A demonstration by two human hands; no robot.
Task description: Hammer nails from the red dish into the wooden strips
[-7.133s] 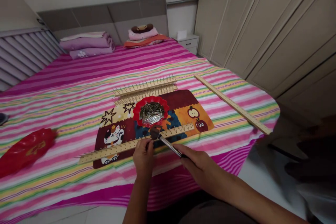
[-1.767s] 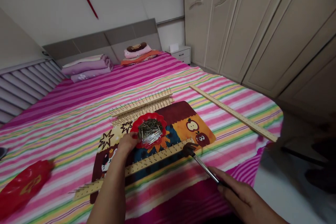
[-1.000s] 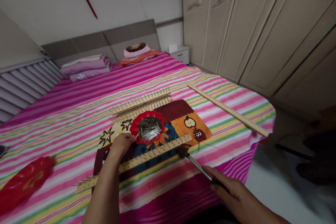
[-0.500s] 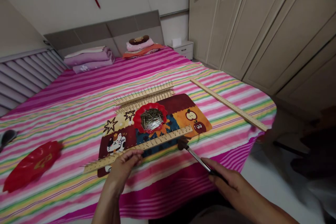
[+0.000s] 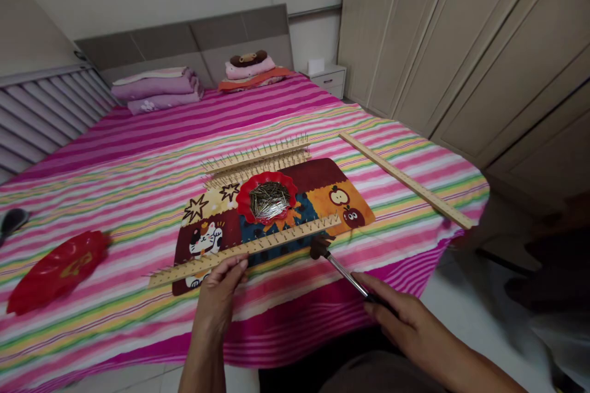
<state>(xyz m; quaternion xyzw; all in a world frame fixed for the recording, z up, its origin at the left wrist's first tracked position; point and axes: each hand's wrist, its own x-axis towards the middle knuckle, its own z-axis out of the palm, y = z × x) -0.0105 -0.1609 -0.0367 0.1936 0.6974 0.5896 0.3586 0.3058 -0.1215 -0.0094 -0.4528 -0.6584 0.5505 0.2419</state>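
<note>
On the patterned mat (image 5: 304,212) lies a pale wooden strip (image 5: 184,269) with a row of nails standing up along it. My left hand (image 5: 224,276) is at the strip's near edge, thumb and fingers pinched together; what is between the fingertips is hidden. In my right hand (image 5: 396,310) is a hammer (image 5: 341,269), gripped by its black handle end. The dark hammer head is low beside the near side of the strip, toward its right part. Just beyond the strip, a red scalloped dish (image 5: 245,212) holds a heap of loose nails (image 5: 270,199).
Two more nail-studded strips (image 5: 258,158) lie behind the dish. A long wooden strip (image 5: 405,179) lies to the right, its near end at the bed's edge. A red scalloped plate (image 5: 58,273) and a dark rounded object (image 5: 13,220) are at the left. Folded bedding (image 5: 159,91) sits farther back.
The view has shifted slightly, so the bed and its things appear a little higher. Both hands keep about the same places by the strip, the right still gripping the hammer.
</note>
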